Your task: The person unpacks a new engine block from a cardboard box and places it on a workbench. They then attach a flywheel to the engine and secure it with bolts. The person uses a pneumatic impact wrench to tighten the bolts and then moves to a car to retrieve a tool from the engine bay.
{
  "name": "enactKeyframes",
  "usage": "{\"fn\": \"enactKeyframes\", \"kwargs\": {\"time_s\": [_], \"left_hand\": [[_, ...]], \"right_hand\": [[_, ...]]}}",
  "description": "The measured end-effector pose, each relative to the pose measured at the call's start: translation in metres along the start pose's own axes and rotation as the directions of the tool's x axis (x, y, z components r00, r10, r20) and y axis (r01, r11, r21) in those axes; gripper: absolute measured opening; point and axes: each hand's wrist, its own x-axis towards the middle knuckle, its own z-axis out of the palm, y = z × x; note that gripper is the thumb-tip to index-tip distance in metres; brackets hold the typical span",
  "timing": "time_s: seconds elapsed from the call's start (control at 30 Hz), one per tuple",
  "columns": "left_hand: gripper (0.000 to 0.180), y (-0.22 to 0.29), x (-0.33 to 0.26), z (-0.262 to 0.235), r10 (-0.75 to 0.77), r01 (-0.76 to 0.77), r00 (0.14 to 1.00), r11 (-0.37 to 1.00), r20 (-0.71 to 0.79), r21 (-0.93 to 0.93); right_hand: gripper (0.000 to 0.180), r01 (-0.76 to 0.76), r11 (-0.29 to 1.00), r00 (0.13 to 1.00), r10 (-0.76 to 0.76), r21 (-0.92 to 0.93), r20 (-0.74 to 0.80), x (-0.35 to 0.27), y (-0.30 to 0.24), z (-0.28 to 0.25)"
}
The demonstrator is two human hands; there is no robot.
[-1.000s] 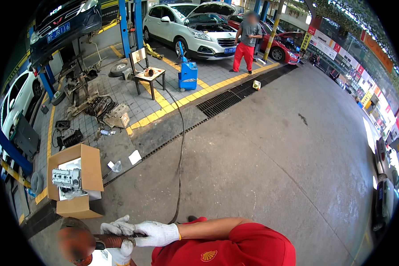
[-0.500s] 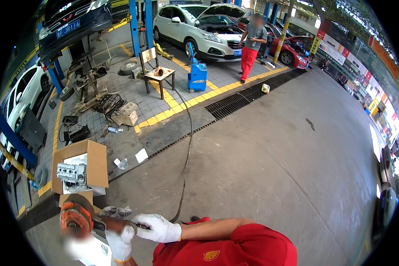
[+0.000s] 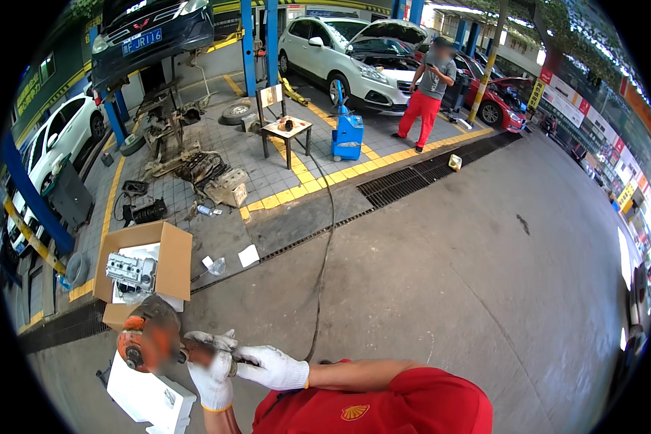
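Observation:
An orange and black air impact wrench [image 3: 136, 341] is up in front of me at lower left, its head toward the left and its square drive showing. My left hand [image 3: 212, 382], in a white work glove with a dirty palm, is closed round its handle. My right hand [image 3: 273, 367], gloved too, is closed at the butt of the handle, where the air hose joins. The fitting itself is mostly covered by the fingers. From there the dark air hose [image 3: 321, 289] runs across the floor toward a chair.
Left of centre, an open cardboard box [image 3: 175, 262] holds a silver engine part [image 3: 132, 270]. White foam packaging [image 3: 141, 394] lies below the wrench. Beyond are a worn chair [image 3: 286, 130], a blue wheeled machine [image 3: 348, 136], dismantled engine parts [image 3: 204, 170], a floor grate [image 3: 427, 173] and a standing person [image 3: 430, 90].
My view has shifted, so the scene sits farther right. The wrench has turned, exposing its drive end, and more white foam shows below. The person has changed stance. Both hands keep their hold.

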Motion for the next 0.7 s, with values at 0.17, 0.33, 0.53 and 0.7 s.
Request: {"fn": "enactKeyframes", "kwargs": {"time_s": [0.17,0.33,0.53,0.7], "left_hand": [[0.056,0.004,0.003,-0.005,0.047,-0.044,0.993,0.999,0.112,-0.027],[0.057,0.012,0.002,-0.003,-0.019,0.034,0.986,0.995,0.166,-0.089],[0.06,0.015,0.0,0.0,-0.045,0.073,0.986,0.982,0.157,-0.175],[0.056,0.022,-0.006,0.009,-0.056,0.074,0.994,0.975,0.089,-0.211]], "right_hand": [[0.027,0.099,0.989,0.995,-0.102,0.111,0.019,0.001,-0.005,-0.003],[0.03,-0.058,0.996,0.992,0.065,-0.07,0.104,0.002,-0.014,-0.007],[0.039,-0.108,0.994,0.988,0.103,0.036,0.116,-0.006,-0.021,-0.008],[0.05,-0.046,0.988,0.988,0.023,0.148,0.153,-0.012,-0.015,-0.009]]}}
